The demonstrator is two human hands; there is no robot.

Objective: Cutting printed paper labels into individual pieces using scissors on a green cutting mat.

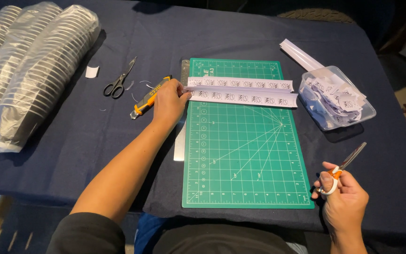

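My left hand (169, 101) rests at the left end of two long white printed paper strips (240, 91) that lie across the top of a green cutting mat (245, 155); its fingers pinch the strips' end. Just left of that hand lies a yellow and black utility knife (145, 99). My right hand (341, 197) is low at the right, off the mat, with its fingers through the white and orange handles of a pair of scissors (346, 164), blades pointing up and to the right.
A metal ruler (180, 141) lies along the mat's left edge. Black-handled scissors (118, 81) and a small white scrap (91, 71) lie further left. Bagged stacks of plastic cups (24, 70) fill the far left. A clear tub of paper cuttings (337, 96) and folded strips (301, 55) sit right.
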